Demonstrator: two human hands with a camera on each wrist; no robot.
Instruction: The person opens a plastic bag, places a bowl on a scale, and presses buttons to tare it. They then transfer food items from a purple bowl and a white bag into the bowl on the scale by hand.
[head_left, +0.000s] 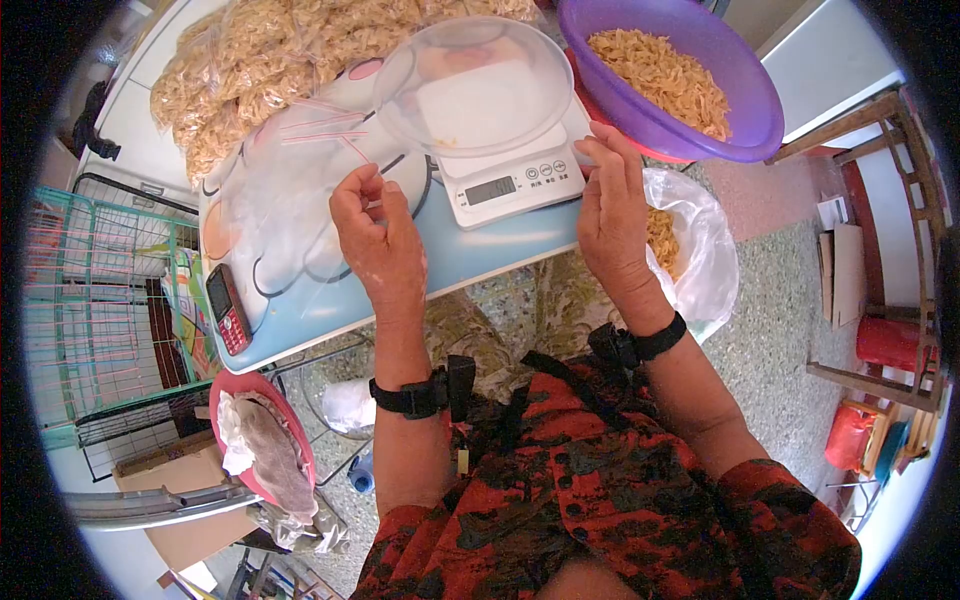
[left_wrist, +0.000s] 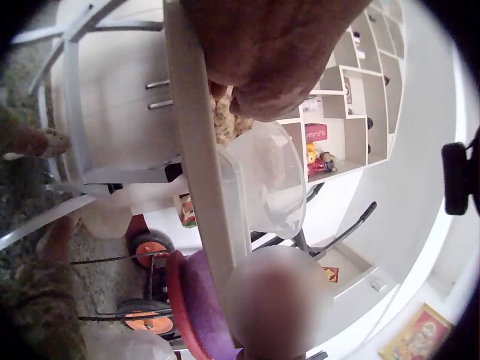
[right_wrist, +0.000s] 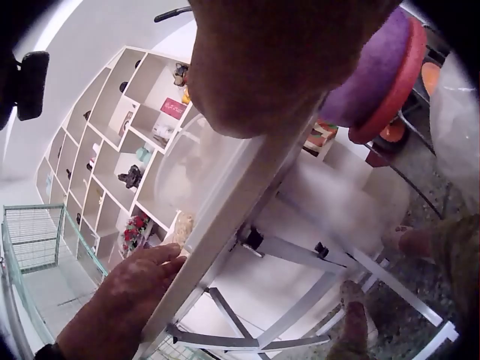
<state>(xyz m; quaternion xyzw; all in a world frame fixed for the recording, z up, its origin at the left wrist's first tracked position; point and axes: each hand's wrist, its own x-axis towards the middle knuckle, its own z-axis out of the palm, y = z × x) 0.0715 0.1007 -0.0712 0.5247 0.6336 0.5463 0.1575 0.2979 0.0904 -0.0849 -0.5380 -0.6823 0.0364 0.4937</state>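
A white kitchen scale (head_left: 510,185) with a lit display stands near the table's front edge. On it sits a clear plastic bowl (head_left: 480,90), with only a few small crumbs showing inside. My left hand (head_left: 382,240) hovers left of the scale over clear plastic bags (head_left: 285,200), its fingers loosely curled and nothing visible in them. At the scale's right side is my right hand (head_left: 612,215), fingers relaxed, their tips close by its edge. In the right wrist view, the left hand (right_wrist: 127,292) shows beside the table edge.
Filled bags of dried yellowish strips (head_left: 290,60) pile up at the back left. A purple basin (head_left: 745,110) of the same strips stands back right, above a white bag (head_left: 710,250) holding more. A red phone (head_left: 228,310) lies at the table's left corner; a wire cage (head_left: 110,300) stands beyond.
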